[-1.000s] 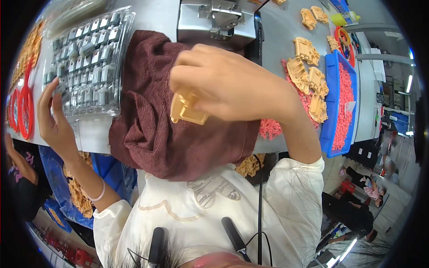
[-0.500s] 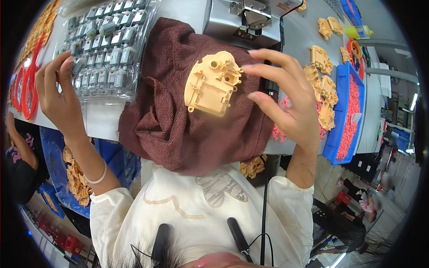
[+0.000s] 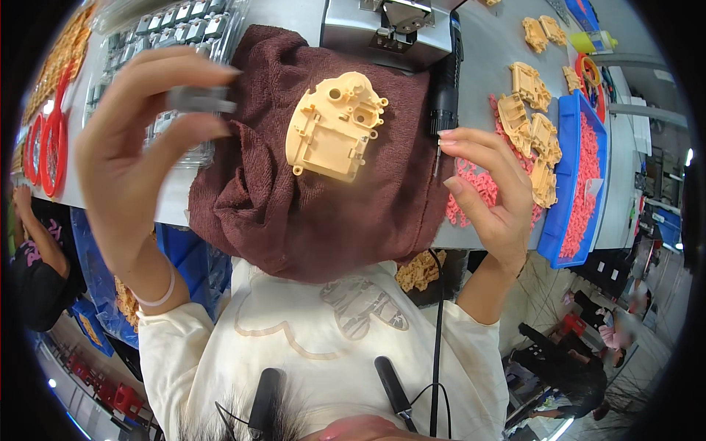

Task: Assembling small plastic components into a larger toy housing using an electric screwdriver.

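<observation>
Pinching left hand: fingers on a grey part, upper left.
Right hand: fingers parted, holding nothing, centre right.
Yellow housing: on maroon towel, upper centre, uncovered; grey part outside it.

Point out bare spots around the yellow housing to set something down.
The maroon cloth is bare just below the yellow housing and between it and the right hand. The grey table shows between the black screwdriver and loose yellow parts. Crowded: farther right, with pink pieces and the blue bin; left, the clear tray.
</observation>
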The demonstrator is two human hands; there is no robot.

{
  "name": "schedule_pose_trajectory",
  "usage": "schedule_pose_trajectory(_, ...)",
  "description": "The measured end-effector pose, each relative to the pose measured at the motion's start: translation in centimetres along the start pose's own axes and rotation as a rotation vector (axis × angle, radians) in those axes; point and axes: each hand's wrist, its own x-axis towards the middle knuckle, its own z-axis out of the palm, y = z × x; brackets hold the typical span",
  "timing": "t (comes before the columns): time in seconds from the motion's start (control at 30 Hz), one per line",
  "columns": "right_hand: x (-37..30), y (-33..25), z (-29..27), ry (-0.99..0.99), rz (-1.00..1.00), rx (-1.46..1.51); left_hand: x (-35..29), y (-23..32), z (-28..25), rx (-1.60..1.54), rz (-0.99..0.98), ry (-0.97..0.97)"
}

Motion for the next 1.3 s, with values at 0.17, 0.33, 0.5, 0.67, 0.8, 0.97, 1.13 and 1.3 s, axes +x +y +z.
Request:
schedule_pose_trajectory(0.17, -1.5, 0.5, -0.2, 0.031, 0.008, -0.013, 5.0, 0.0, 6.2, 0.246, 0.365, -0.231)
schedule_pose_trajectory(0.33, -3.8, 1.1, -0.9, 0.095, 0.050, -0.066, 5.3, -1.2, 9.4, 0.399, 0.416, -0.328)
schedule_pose_trajectory(0.5, -6.2, 2.3, -1.4, 0.185, 0.182, -0.007, 5.3, -3.0, 10.1, 0.300, 0.543, -0.265)
schedule_pose_trajectory(0.67, -6.8, 3.3, -1.7, 0.184, 0.210, -0.006, 5.4, -2.5, 10.0, 0.412, 0.575, -0.231)
schedule_pose_trajectory(0.8, -7.4, 4.0, -2.2, 0.235, 0.272, 0.012, 4.6, -2.6, 10.1, 0.352, 0.462, -0.193)
schedule_pose_trajectory(0.97, -7.3, 5.1, -2.6, 0.272, 0.369, 0.039, 3.5, -2.7, 10.7, 0.230, 0.335, -0.111)
schedule_pose_trajectory(1.13, -5.1, 6.3, -2.3, 0.234, 0.363, 0.038, 3.6, -2.3, 11.0, 0.343, 0.376, -0.067)
schedule_pose_trajectory(1.3, -3.4, 7.7, -2.1, 0.105, 0.190, -0.391, 3.9, -1.7, 11.1, 0.299, 0.263, -0.057)
